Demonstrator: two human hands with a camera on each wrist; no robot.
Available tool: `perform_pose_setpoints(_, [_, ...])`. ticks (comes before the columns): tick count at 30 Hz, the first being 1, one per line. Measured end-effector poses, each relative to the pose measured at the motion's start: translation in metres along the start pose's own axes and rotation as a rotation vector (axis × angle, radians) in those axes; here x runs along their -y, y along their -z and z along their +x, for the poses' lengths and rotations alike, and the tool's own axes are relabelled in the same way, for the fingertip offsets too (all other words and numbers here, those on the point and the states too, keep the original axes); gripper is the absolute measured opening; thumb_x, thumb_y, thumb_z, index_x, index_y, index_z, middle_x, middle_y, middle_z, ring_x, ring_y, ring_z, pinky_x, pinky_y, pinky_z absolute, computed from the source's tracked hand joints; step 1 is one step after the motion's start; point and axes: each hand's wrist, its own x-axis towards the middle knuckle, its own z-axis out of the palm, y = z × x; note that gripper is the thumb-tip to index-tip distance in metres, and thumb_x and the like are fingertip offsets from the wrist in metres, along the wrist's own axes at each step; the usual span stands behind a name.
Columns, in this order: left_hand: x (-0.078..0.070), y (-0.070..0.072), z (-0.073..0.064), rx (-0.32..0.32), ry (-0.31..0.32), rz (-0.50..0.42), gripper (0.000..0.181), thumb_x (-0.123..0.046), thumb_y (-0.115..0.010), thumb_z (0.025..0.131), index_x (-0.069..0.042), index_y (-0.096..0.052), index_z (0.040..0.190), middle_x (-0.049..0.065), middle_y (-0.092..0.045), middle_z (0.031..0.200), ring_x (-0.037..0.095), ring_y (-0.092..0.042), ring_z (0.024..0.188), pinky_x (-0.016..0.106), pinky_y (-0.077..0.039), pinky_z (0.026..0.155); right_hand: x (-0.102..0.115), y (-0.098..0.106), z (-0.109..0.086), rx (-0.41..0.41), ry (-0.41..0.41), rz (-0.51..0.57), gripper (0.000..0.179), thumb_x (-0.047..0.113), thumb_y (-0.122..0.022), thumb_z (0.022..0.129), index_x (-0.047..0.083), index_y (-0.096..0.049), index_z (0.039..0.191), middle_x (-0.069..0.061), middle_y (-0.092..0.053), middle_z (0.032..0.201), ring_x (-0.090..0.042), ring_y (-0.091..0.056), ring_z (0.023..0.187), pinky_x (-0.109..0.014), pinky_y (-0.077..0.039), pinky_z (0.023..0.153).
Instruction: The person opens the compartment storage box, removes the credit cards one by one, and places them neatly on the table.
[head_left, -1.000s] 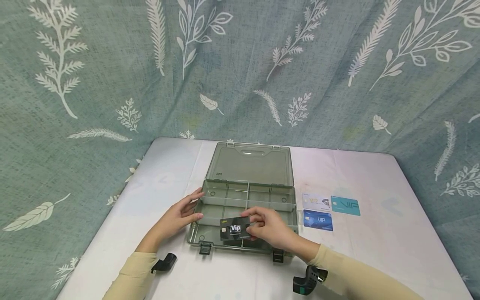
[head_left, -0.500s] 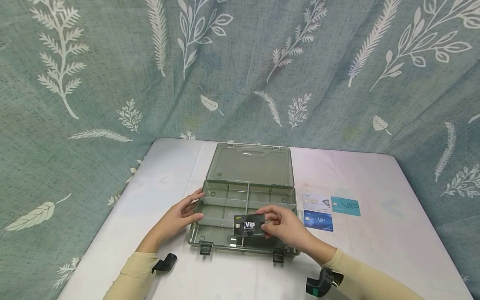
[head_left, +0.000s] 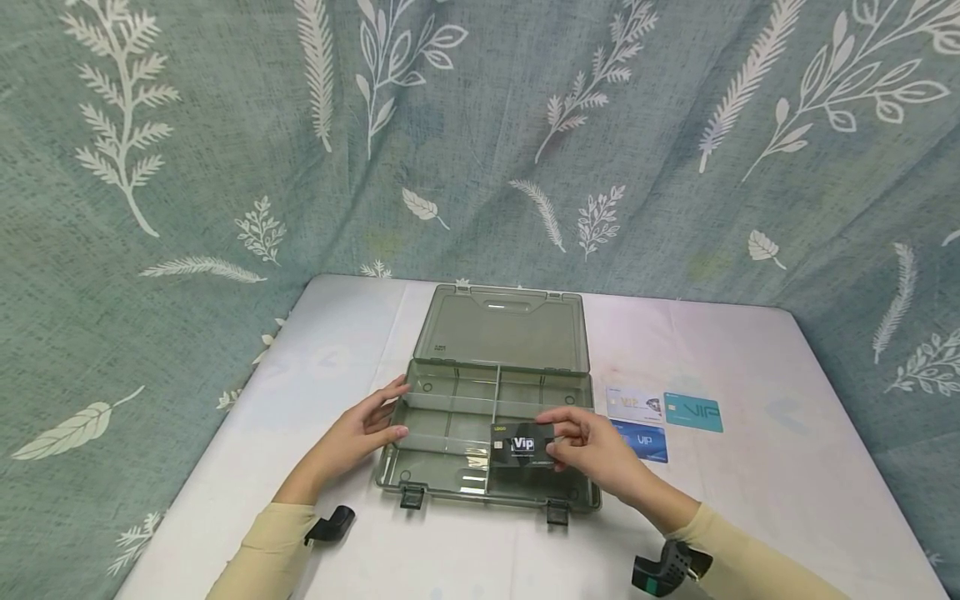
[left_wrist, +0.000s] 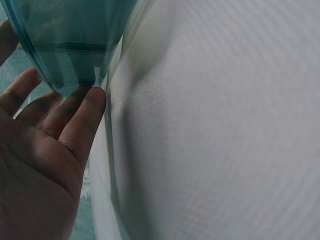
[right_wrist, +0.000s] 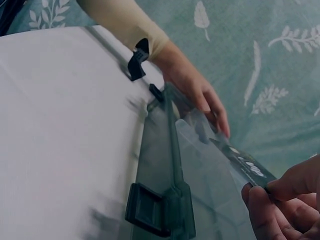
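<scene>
Between thumb and fingers my right hand (head_left: 591,443) pinches the right end of a black Vip card (head_left: 513,446). In the head view this card is over the front right part of an open, grey see-through divided box (head_left: 442,465). The right wrist view shows the card (right_wrist: 245,162) tilted above the compartments, its right end hidden by the fingers. My left hand (head_left: 367,427) rests against the box's left side with fairly straight, spread fingers. Up close in the left wrist view, the fingertips of my left hand (left_wrist: 47,145) touch the outer wall.
Right of the box lie a white VIP card (head_left: 626,404), a teal VIP card (head_left: 693,412) and a blue VIP card (head_left: 648,440), partly covered by my right hand. The box's lid (head_left: 501,329) lies folded back. A latch (head_left: 411,498) hangs at the front.
My right hand has moved to the right with the black card, from the box's front middle to over its front right compartment. The left hand and box stay where they were.
</scene>
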Motion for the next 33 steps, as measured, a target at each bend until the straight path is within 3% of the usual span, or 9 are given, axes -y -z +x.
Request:
perform_pose_setpoints(4, [0.0,0.0,0.0,0.0,0.001,0.001,0.069,-0.021,-0.073,0.097,-0.016,-0.04,0.157,0.003,-0.019,0.169,0.044,-0.037,0.144,0.045,-0.04,0.114,-0.001,0.005,-0.003,-0.016,0.003,-0.002,0.038,0.0,-0.064,0.097,0.0,-0.058,0.135,-0.016,-0.067,0.097,-0.024,-0.067,0.079,-0.052,-0.062,0.078])
perform_pose_setpoints(13, [-0.002,0.001,0.001,0.003,0.0,0.003,0.07,-0.021,-0.072,0.097,-0.011,-0.039,0.157,0.004,-0.019,0.169,0.044,-0.037,0.143,0.045,-0.04,0.114,-0.003,0.017,-0.009,-0.07,-0.016,-0.032,0.039,0.0,-0.061,0.098,-0.001,-0.057,0.137,-0.015,-0.07,0.11,-0.027,-0.067,0.09,-0.048,-0.063,0.077])
perform_pose_setpoints(20, [-0.003,0.001,0.0,-0.002,0.005,0.007,0.07,-0.021,-0.073,0.097,-0.011,-0.039,0.157,0.003,-0.02,0.169,0.045,-0.037,0.143,0.045,-0.04,0.114,-0.002,0.026,-0.015,-0.095,-0.028,-0.041,0.039,0.0,-0.061,0.098,0.0,-0.057,0.137,-0.018,-0.07,0.109,-0.023,-0.063,0.08,-0.038,-0.061,0.069])
perform_pose_setpoints(33, [-0.004,0.0,-0.001,0.002,0.004,-0.002,0.07,-0.02,-0.073,0.097,-0.01,-0.039,0.157,0.005,-0.02,0.169,0.046,-0.038,0.143,0.047,-0.041,0.114,-0.011,0.046,-0.028,-0.157,-0.042,-0.04,0.038,-0.003,-0.062,0.097,0.001,-0.058,0.135,-0.02,-0.07,0.111,-0.018,-0.065,0.084,-0.037,-0.061,0.068])
